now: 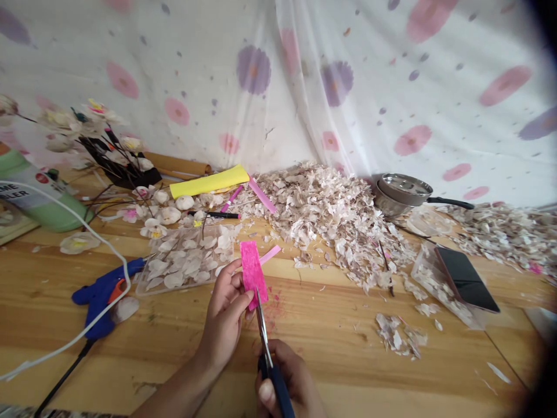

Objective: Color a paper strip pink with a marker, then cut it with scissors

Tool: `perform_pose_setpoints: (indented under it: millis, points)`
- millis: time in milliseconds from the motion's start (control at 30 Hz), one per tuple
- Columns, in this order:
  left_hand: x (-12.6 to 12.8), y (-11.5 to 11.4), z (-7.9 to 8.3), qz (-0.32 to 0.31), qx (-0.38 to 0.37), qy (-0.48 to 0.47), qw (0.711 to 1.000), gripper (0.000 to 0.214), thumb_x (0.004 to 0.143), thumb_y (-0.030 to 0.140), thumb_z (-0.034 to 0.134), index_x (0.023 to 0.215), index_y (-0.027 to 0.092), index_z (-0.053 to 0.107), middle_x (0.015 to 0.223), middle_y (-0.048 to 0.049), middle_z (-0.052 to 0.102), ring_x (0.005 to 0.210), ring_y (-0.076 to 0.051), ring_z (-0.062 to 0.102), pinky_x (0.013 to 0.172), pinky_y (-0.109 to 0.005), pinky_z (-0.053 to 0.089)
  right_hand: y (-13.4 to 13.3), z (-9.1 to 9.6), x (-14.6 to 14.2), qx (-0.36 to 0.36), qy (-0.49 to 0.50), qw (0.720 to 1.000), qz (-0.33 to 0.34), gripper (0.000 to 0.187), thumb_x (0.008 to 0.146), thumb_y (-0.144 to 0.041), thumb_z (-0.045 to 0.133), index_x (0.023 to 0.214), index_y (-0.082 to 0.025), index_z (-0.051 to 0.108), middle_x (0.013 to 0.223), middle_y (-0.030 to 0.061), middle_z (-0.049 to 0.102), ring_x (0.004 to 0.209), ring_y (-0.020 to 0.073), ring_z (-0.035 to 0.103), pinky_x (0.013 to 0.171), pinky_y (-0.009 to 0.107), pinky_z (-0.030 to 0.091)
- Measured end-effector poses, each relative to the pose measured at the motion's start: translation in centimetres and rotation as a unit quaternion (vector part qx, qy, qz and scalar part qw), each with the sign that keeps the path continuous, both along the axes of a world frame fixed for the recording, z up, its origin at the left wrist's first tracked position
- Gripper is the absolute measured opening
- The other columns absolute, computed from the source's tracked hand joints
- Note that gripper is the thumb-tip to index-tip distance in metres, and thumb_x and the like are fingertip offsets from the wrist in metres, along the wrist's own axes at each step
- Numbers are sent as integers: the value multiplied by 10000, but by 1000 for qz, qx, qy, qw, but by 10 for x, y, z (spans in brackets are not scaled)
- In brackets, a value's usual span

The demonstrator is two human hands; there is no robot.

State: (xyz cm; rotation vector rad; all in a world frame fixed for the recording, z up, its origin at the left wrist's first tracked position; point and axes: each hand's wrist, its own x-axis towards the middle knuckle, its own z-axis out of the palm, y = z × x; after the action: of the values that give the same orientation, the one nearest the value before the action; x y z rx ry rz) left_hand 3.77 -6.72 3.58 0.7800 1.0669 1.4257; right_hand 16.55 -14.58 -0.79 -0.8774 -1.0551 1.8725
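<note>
Between the thumb and fingers of my left hand (226, 307) is a strip of bright pink crepe paper (251, 264), held upright above the wooden table. My right hand (289, 374) grips a pair of scissors (262, 325) by dark blue handles. Their blades point up and touch the paper's lower edge; whether they have cut into it I cannot tell. Just behind the paper lies a lighter pink strip (270, 253). Left of my hands sits a shallow clear tray (148, 288) holding pale dried petals (187, 255).
A blue glue gun (98, 296) and a white cable (104, 238) lie left. Behind are yellow paper (209, 181), a black marker (217, 215), made flowers (156, 226) and a large petal heap (317, 203). To the right are a metal pan (404, 188) and a phone (466, 278).
</note>
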Motion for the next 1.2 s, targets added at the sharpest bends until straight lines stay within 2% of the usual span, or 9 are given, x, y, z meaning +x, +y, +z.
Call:
perform_pose_setpoints:
  millis: [267,600,833,1000,1200]
  points:
    - [-1,1,1,-12,-6,2,1000,506,759,293,680,1232,252,508,769,45,599,541,-87,475,462,-191,344,0,9,1,-13,-15,1000,-7,649,723,-750,677,1043,-212,506,613,-87,428,413,39,349,407,163,291]
    - [-2,3,0,-15,-7,8,1000,504,759,283,662,1237,246,509,780,35,607,544,-88,464,463,-194,325,0,3,2,-10,-14,1000,-1,627,738,-721,691,1058,-206,529,609,-100,403,397,30,331,382,153,306]
    - [-2,3,0,-18,-6,7,1000,515,757,287,677,1242,244,511,771,39,597,546,-84,445,461,-184,330,1,-5,4,24,-32,999,-13,581,741,-708,698,957,-194,535,592,-100,388,389,19,265,362,153,206]
    - [-3,3,-2,-21,-6,2,1000,464,795,321,669,1233,249,533,796,30,605,565,-83,452,455,-174,327,0,-8,1,8,-15,1000,-23,559,738,-684,722,926,-195,526,566,-113,369,374,12,289,364,138,224]
    - [-3,3,-2,-27,0,1,1000,440,812,291,652,1232,259,525,761,50,581,562,-77,450,462,-162,330,-2,2,1,-31,1,999,-41,597,714,-704,730,950,-188,545,586,-111,389,374,-7,284,358,121,234]
